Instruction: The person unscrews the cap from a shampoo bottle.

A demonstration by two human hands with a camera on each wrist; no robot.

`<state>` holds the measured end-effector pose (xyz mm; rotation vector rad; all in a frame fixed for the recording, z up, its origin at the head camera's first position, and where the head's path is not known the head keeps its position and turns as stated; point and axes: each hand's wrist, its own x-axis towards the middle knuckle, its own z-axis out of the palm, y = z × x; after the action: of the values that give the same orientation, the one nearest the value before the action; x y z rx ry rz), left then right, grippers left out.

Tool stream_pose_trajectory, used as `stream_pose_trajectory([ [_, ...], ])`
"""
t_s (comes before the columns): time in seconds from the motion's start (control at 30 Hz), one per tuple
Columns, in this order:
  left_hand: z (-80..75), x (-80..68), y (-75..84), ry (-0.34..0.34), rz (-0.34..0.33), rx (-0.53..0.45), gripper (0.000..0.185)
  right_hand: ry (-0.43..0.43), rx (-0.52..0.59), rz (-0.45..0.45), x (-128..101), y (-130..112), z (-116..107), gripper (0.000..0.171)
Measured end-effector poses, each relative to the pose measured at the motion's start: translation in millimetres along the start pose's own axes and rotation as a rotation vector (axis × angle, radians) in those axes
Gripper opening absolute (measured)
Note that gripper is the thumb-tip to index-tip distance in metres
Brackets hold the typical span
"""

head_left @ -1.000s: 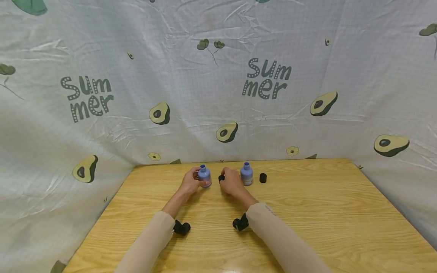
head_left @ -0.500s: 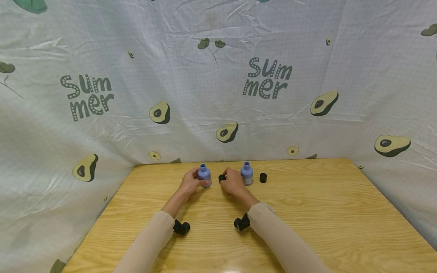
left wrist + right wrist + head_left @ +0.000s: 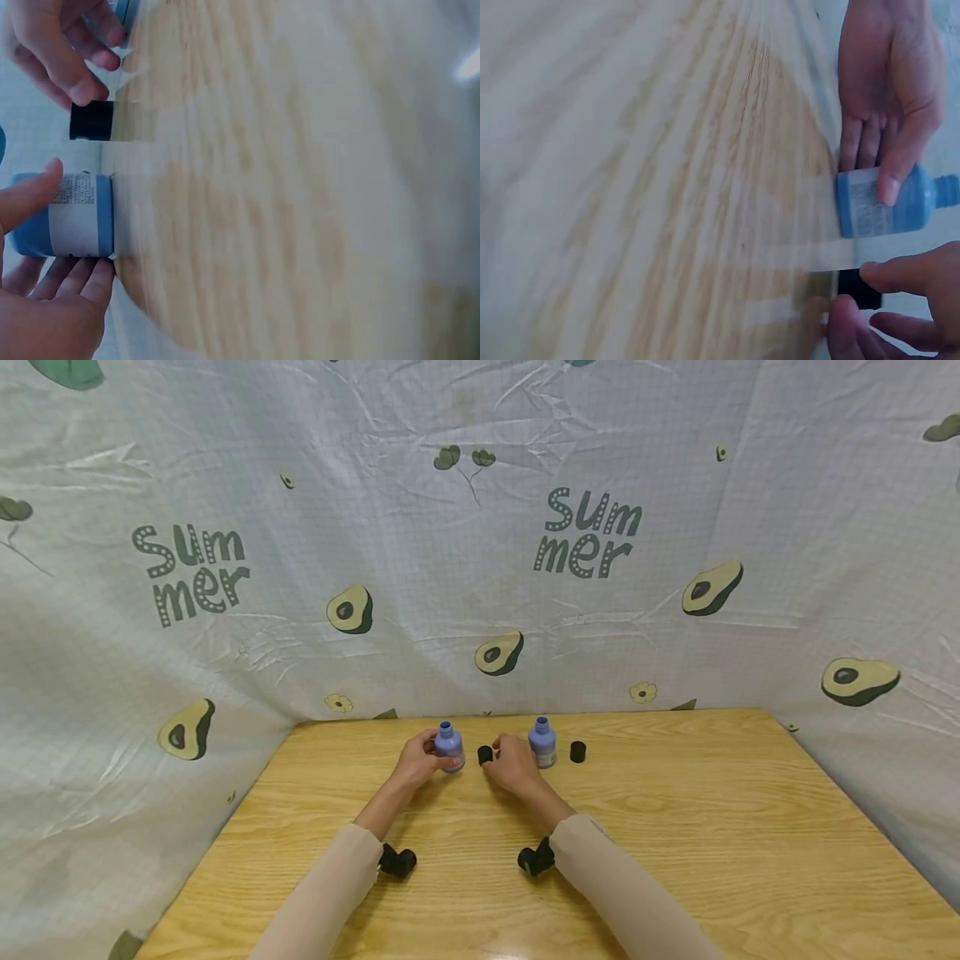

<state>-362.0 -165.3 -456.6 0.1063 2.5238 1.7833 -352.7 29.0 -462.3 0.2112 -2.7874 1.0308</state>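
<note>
The blue bottle point(image 3: 449, 747) stands open at the far middle of the table point(image 3: 675, 827), my left hand point(image 3: 417, 760) curled around it. Just beside it my right hand point(image 3: 511, 764) pinches a black cap point(image 3: 485, 754) on the wood. A second bottle point(image 3: 542, 742) and another cap point(image 3: 577, 752) stand to the right.

"Summer" twice on backdrop cloth point(image 3: 480, 568)

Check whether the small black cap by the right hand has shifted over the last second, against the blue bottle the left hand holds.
Barely: the black cap sits slightly lower and nearer the blue bottle in the left hand, with the right hand touching it.
</note>
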Motion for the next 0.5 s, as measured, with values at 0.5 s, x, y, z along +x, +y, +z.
stream_pose_trajectory([
  [0.5,-37.1,-25.9,-0.2,-0.167,0.089,0.223,0.09,-0.11,0.011,-0.243,-74.2,6.6,-82.5,0.034],
])
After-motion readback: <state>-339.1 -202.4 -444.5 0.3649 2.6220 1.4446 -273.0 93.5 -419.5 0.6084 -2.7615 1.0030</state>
